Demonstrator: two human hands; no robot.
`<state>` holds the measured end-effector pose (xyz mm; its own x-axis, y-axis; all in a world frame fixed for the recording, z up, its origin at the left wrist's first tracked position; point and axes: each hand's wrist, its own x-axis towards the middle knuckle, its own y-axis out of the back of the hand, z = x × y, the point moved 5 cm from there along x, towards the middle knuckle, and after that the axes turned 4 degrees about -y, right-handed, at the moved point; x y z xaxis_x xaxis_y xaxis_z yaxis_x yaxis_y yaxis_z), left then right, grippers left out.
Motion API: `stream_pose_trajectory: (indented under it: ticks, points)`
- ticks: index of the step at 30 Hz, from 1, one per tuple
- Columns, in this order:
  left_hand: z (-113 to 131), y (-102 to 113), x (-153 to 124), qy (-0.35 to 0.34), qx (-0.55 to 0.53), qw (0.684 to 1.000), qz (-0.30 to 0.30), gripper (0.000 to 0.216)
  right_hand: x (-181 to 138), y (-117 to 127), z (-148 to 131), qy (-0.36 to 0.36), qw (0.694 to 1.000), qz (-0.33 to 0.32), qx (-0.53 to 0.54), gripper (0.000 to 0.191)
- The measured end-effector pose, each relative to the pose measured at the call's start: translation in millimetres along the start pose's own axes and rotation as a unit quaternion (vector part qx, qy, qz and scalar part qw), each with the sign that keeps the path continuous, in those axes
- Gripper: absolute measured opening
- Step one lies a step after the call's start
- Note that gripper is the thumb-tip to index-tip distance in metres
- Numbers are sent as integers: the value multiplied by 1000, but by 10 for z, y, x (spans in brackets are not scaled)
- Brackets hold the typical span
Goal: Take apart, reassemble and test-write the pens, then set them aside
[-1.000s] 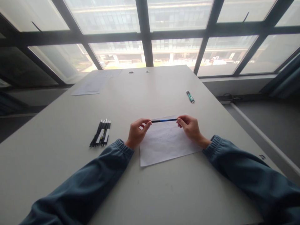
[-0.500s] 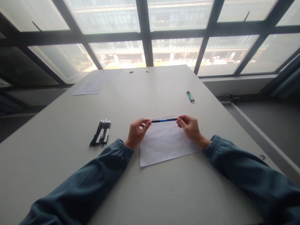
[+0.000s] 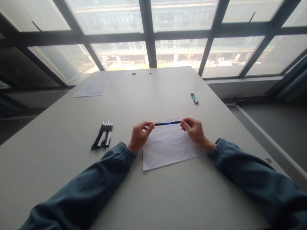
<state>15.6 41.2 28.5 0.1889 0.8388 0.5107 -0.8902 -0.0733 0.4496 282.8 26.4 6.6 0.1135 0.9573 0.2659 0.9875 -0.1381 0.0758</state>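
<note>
Grip: left hand (image 3: 140,135) fingers pinch one end of the pen (image 3: 168,123), right hand (image 3: 195,131) fingers the other. It sits level over the paper sheet (image 3: 168,150) on the bench (image 3: 153,198) (tip end unclear). Spare pens (image 3: 102,136) at 9 o'clock. Risk: a light end-pinch slips, the pen drops and marks the sheet.

Strong daylight pours through the windows (image 3: 182,57) beyond the tabletop's (image 3: 59,153) far edge, washing the panes out to white. The tabletop shows a soft sheen and faint shadows. Wide-angle distortion bends the window frames (image 3: 148,35) outward; focus is fairly sharp.
</note>
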Motion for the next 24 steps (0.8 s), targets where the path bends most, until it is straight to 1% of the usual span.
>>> stream_pose_trajectory:
  ticks: [11, 18, 24]
  points:
    - [30, 6, 11, 2, 3, 1000, -8, 26, -4, -3, -3, -1, 1000, -4, 0, 31]
    - [50, 8, 17, -2, 9, 1000, -7, 28, 1, -3, -20, -4, 1000, -4, -14, 37]
    - [37, 1, 20, 0, 5, 1000, -12, 29, 2, -2, -30, 1, 1000, -2, -13, 34]
